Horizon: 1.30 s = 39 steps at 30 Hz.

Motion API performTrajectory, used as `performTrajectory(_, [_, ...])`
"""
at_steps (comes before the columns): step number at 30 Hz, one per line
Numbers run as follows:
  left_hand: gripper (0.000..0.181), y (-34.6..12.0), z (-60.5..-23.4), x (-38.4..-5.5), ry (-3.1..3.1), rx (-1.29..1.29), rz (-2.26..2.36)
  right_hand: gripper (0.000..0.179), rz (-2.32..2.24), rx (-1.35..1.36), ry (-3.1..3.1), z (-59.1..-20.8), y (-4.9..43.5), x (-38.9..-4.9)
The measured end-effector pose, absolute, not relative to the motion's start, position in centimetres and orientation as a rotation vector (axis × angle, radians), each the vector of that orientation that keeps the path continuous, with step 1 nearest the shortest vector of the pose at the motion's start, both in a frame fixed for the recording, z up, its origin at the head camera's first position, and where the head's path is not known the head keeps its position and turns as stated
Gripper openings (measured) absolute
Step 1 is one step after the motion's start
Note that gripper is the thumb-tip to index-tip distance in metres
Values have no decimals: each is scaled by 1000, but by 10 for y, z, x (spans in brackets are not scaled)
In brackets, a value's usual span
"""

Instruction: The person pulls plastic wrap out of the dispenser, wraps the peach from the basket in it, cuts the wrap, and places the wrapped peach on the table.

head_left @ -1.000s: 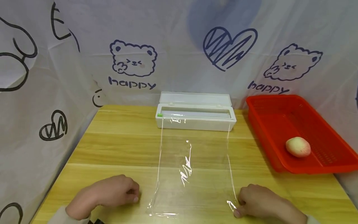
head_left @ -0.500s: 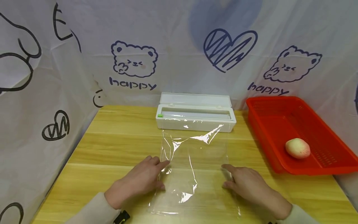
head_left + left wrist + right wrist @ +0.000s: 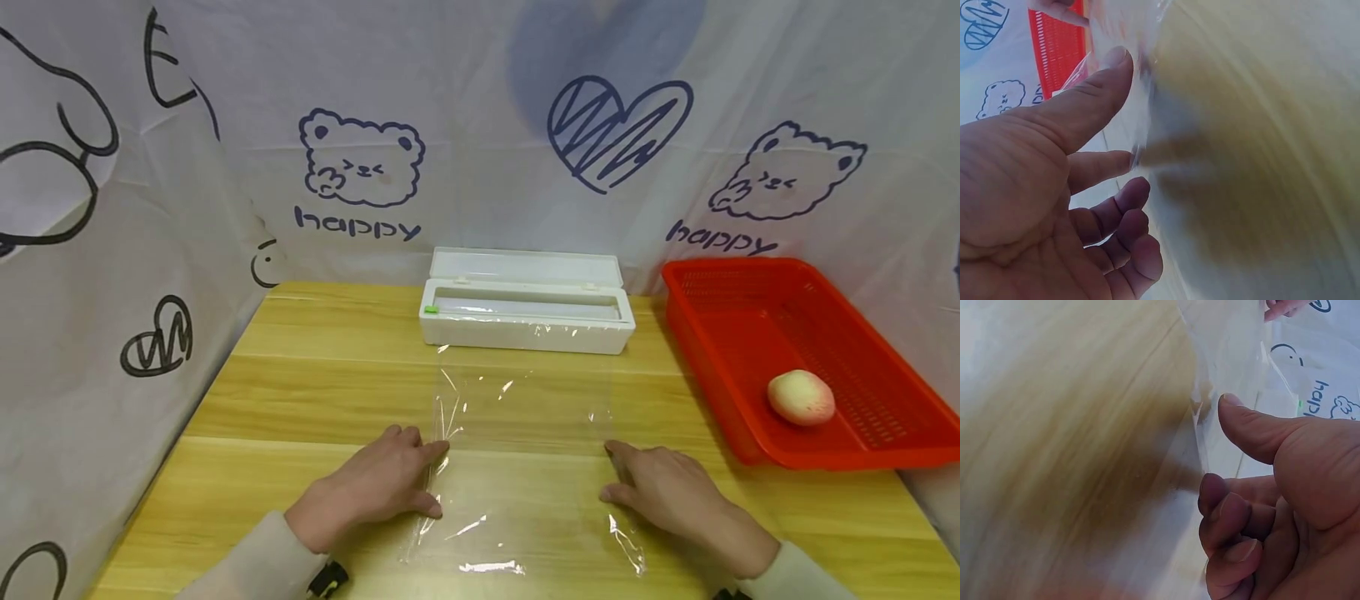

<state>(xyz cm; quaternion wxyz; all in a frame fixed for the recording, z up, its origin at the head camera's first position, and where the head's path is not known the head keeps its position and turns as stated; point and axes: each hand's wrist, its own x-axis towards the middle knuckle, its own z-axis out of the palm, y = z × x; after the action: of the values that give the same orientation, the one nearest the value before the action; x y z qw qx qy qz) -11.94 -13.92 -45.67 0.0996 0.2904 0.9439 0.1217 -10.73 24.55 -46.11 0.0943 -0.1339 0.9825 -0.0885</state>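
A sheet of clear plastic wrap stretches over the table from a white wrap dispenser box, whose lid stands up. My left hand is at the sheet's left edge, index fingertip and thumb touching it, spread apart. At the opposite edge, my right hand also touches the film with index finger and thumb apart. The left wrist view shows the thumb and index finger right at the film's rim, the other fingers loosely bent. In the right wrist view, the right thumb stands well away from the bent fingers.
A red plastic basket stands at the right side of the wooden table, with a peach in it. Behind the table hangs a white cloth with drawings. A small green piece sits at the dispenser's left end.
Both hands have moved forward and inward from the sheet's near corners to its side edges, and their fingers have spread. The film's creases and glints have shifted. Basket and dispenser stay put.
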Motion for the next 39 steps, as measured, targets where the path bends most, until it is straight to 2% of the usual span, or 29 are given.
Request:
performTrajectory(4, [84, -140, -456, -121, 2784, 843, 405, 66, -270, -365, 2904, -459, 245, -109])
performTrajectory(12, [93, -141, -460, -122, 2795, 828, 419, 67, -289, -357, 2901, -461, 244, -112])
performTrajectory(18, [90, -142, -462, -122, 2791, 825, 448, 68, -293, -325, 2897, -463, 245, -113])
performTrajectory(25, [91, -144, -461, -121, 2787, 836, 507, 53, -328, -349, 2976, -459, 248, -112])
performTrajectory(31, [87, -145, -461, -119, 2873, 950, 462, 41, -403, -298, 3069, -438, 254, -117])
performTrajectory(39, [94, -144, -465, -118, 2790, 1041, 443, 24, -405, -224, 3252, -380, 287, -139])
